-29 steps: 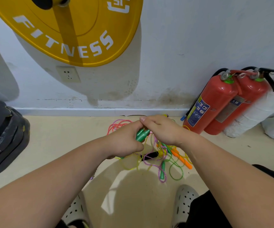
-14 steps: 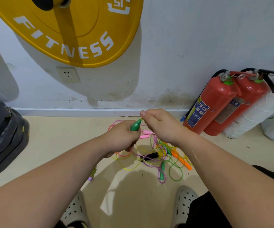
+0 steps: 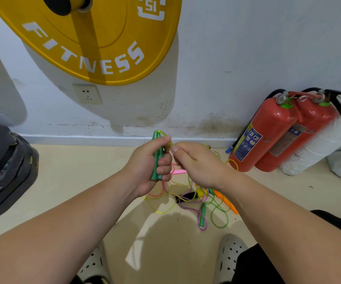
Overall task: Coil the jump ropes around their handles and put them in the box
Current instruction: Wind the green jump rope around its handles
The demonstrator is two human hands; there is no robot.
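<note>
Beige floor (image 3: 63, 181) below a white wall is lying under two hands working a jump rope.
Left hand (image 3: 145, 168) is clenching two green handles (image 3: 157, 158) together, long axis upright, narrow ends pointing up. Right hand (image 3: 198, 165), just beside it, is pinching their yellow-green rope (image 3: 168, 137). Below the right hand, one tangle of loose ropes (image 3: 196, 200) is lying; two red extinguishers (image 3: 267, 136) are leaning farther right.
</note>
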